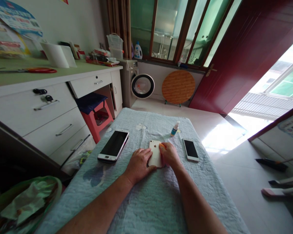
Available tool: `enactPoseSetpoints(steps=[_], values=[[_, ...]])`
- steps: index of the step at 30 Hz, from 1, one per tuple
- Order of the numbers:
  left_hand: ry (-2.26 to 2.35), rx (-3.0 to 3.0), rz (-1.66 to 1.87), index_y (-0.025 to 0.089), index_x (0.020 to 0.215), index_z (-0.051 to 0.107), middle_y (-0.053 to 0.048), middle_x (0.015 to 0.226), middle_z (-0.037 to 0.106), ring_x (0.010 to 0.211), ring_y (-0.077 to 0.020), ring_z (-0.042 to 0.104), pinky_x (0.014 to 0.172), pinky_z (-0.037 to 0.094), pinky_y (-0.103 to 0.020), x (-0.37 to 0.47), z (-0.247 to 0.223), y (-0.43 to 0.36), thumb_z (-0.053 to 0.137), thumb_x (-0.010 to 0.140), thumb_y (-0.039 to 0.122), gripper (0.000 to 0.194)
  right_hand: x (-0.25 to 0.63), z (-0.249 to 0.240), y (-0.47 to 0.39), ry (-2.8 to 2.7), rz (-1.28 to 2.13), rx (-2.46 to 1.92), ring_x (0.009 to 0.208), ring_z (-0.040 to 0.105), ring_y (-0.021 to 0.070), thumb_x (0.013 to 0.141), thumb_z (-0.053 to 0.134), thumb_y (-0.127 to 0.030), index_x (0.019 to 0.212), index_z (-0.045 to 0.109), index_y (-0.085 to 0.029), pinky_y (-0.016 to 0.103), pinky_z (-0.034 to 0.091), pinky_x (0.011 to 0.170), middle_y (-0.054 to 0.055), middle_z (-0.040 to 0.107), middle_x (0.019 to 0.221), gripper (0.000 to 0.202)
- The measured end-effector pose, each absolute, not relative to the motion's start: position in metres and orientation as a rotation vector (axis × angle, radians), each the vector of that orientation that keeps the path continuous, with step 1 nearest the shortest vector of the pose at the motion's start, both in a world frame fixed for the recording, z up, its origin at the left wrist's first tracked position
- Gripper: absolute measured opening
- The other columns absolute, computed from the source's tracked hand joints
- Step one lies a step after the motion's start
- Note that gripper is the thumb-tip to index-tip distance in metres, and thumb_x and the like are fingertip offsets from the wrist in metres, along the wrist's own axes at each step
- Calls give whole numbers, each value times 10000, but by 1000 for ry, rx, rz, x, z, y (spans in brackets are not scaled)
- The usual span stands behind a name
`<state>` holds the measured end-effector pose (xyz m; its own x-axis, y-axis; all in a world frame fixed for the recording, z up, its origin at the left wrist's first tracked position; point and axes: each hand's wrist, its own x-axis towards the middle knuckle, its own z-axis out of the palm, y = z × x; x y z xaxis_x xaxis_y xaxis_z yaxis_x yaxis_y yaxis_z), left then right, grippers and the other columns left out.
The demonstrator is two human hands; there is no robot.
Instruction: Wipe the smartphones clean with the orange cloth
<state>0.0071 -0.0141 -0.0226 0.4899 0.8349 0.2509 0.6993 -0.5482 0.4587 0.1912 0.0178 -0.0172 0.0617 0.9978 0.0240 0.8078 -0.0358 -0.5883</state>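
A white phone [155, 155] lies back up on the cloth-covered table, its camera end pointing away from me. My left hand [139, 164] grips its left edge, the thumb at the near end. In my right hand [170, 154] is an orange cloth [162, 146], pressed at the phone's upper right edge; most of it is hidden under the fingers. A larger white phone [114, 143] rests screen up on another device at the left. To the right lies a smaller white phone [191, 149], screen up. A small spray bottle [175, 129] stands beyond my right hand.
The table's blue cloth [146, 201] is wrinkled. A desk with drawers [56, 110] runs along the left, with a red stool [97, 118] beside it. At the lower left is a green bin [59, 188]. Brooms [272, 164] lie at the right.
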Motion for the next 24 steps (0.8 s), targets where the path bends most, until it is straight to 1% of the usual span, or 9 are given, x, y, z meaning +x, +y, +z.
enactPoseSetpoints(steps=[3,9,12,15,19,22,24], values=[[1297,2446,653,198,1177,626,-124,1262,612,1120,-330,542,976,406,-475,7,-22,-14,628,763,661,621,191,-14,17,-1802,575,-1905,743,558,139,852,449,-255,889,726,-149,210,341,635,50,679,818,299],[1299,2456,647,187,1166,623,-116,1258,615,1110,-322,543,981,406,-465,7,-22,-14,651,755,648,618,196,-4,15,-1781,657,-1975,563,513,114,800,475,-267,720,722,-149,217,302,527,24,623,593,286],[1295,2458,650,188,1150,624,-110,1245,620,1103,-317,546,975,412,-454,7,-23,-14,654,752,649,610,200,-4,15,-1746,749,-2002,526,520,107,737,509,-245,687,710,-146,207,306,497,20,616,559,229],[1293,2461,654,195,1139,626,-106,1244,621,1099,-315,546,974,411,-451,7,-24,-14,649,752,655,602,204,-6,16,-1734,820,-1995,487,530,105,687,513,-225,614,667,-149,200,311,465,19,610,523,186],[1308,2451,647,185,1129,631,-110,1262,614,1100,-315,543,976,409,-455,8,-23,-15,647,764,637,582,207,-9,15,-1717,1024,-1949,423,542,113,676,479,-224,563,618,-160,195,354,448,19,595,456,190],[1314,2444,639,177,1127,634,-113,1264,614,1105,-318,544,972,415,-457,8,-21,-15,653,759,636,588,207,-7,14,-1690,1168,-1920,397,544,120,658,461,-210,536,598,-164,198,380,438,27,606,452,189],[1311,2445,639,177,1127,636,-111,1255,618,1100,-317,546,970,417,-454,8,-21,-15,653,756,641,594,207,-5,13,-1694,1206,-1920,392,540,117,639,461,-194,514,592,-162,195,383,431,32,617,462,184]])
